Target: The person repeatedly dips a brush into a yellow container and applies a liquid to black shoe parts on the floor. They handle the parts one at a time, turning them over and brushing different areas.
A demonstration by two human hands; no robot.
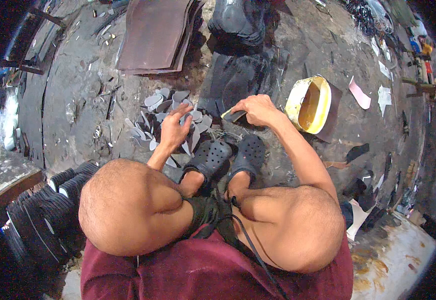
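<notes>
My left hand (175,129) reaches over a loose pile of grey, petal-shaped flat cutouts (150,132), its fingers apart and touching the upper ones. Closed in my right hand (259,110) is a small flat dark piece with a yellowish edge (234,116); its exact kind is hidden by the fingers. That piece sits just over the near end of a black, shiny-smeared sheet (235,82). To the right of my right hand, a yellow-white plastic tub (319,104) lies tilted, with amber, glue-like liquid inside.
Brown sheets (153,35) are stacked at the far left, beside a black stack of shaped pieces (238,20). Black sole-like pieces (43,215) stand in rows at the lower left. My feet wear dark clogs (210,157) close to the pile. Scraps, including a pink one (359,93), litter the floor.
</notes>
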